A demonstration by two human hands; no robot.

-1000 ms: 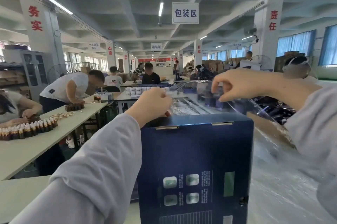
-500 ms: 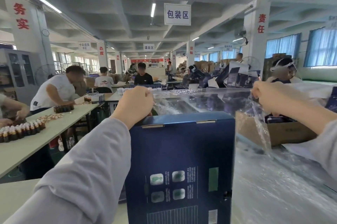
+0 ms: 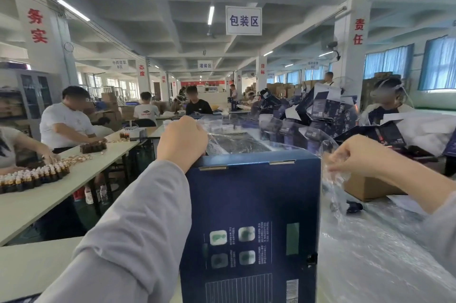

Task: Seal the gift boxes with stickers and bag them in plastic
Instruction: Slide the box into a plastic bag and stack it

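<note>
A tall dark blue gift box (image 3: 251, 223) stands upright in front of me, its printed back facing me. A clear plastic bag (image 3: 246, 140) is stretched open above the box's top. My left hand (image 3: 182, 142) grips the bag's left edge at the box's top left corner. My right hand (image 3: 355, 154) pinches the bag's right edge just right of the box's top right corner. The far side of the box is hidden.
More clear plastic (image 3: 375, 258) lies on the table to the right. A brown carton (image 3: 365, 188) and a heap of flat blue boxes (image 3: 325, 110) sit behind it. Left, workers sit at a long table (image 3: 37, 199) with small bottles (image 3: 32, 177).
My right hand has dropped lower and drawn the bag's edge down beside the box's top right corner. The bag's mouth sits lower over the box top. My left hand stays at the left corner.
</note>
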